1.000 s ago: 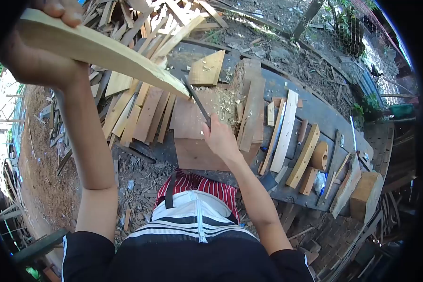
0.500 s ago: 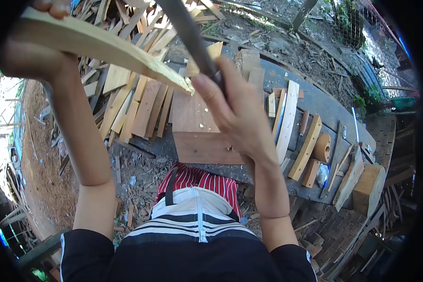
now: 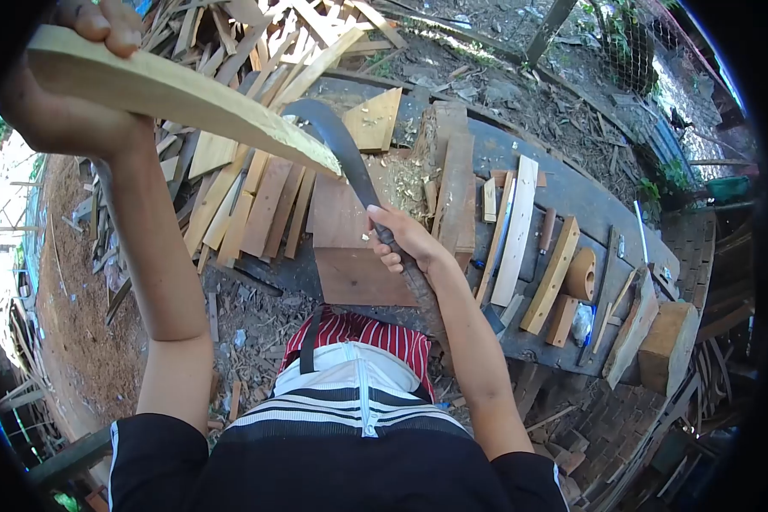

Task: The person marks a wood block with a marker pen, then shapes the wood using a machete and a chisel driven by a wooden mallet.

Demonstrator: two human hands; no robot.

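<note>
My left hand (image 3: 77, 119), raised at the upper left, is closed around the thick end of a pale curved piece of wood (image 3: 188, 101). The piece slants down to the right, its lower end rough and freshly cut. In my right hand (image 3: 411, 241) is a curved knife (image 3: 350, 154) with a dark blade and a long wrapped handle running back along my forearm. The blade's hooked part is up beside the cut end, overlapping it in this view. Below them stands a large wooden block (image 3: 367, 275), with wood chips (image 3: 401, 183) scattered over its top and behind it.
Several boards (image 3: 269, 196) lie left of the block, before a heap of offcuts (image 3: 230, 43). On the dark table (image 3: 563, 192) to the right are a white curved strip (image 3: 520, 230), a wooden-handled tool (image 3: 548, 230), a drilled bar (image 3: 550, 275) and a squared wood chunk (image 3: 667, 341).
My right hand and the knife have swung down and toward me, so the curved blade now shows beside the wood's end. The wood in my left hand has shifted slightly downward.
</note>
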